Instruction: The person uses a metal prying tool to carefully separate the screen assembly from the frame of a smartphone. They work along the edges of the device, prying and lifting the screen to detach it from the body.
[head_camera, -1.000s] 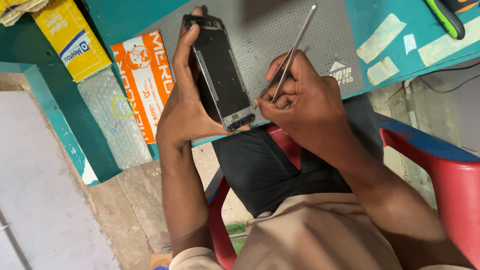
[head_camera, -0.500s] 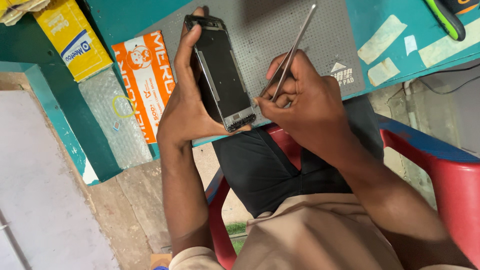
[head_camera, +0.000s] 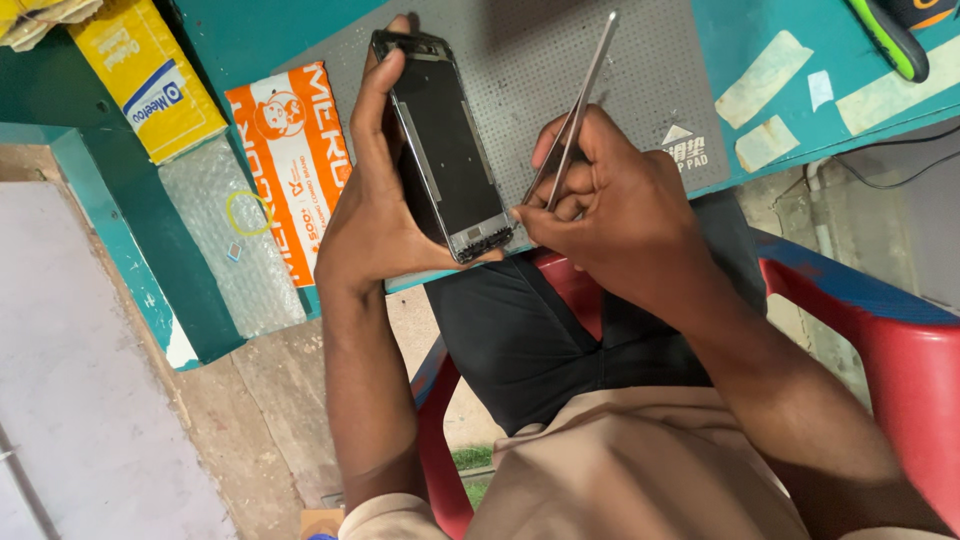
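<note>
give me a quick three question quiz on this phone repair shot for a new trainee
1. Which hand grips the opened phone?
2. True or false: the metal tweezers lie loose on the grey work mat.
3. Multiple choice: what lies directly left of the mat on the green bench? A) an orange printed packet B) a red plastic chair C) strips of pale tape

Key:
1. The left hand, wrapped around its left edge.
2. False: the right hand holds them, tips near the phone's lower end.
3. A
</note>
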